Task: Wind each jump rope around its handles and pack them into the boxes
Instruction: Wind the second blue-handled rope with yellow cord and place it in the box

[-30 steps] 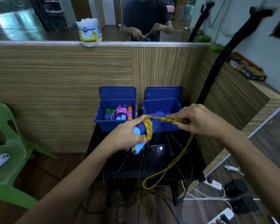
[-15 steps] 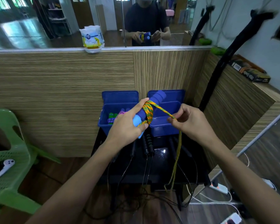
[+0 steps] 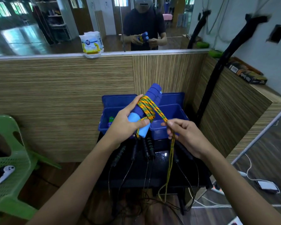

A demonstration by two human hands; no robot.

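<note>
While the left hand (image 3: 125,125) grips the blue handles (image 3: 146,109) above the blue boxes (image 3: 169,120), the right hand (image 3: 183,133) has dropped lower, pinching the orange-green rope (image 3: 147,106); several turns now sit wound, with a long tail left hanging.
</note>
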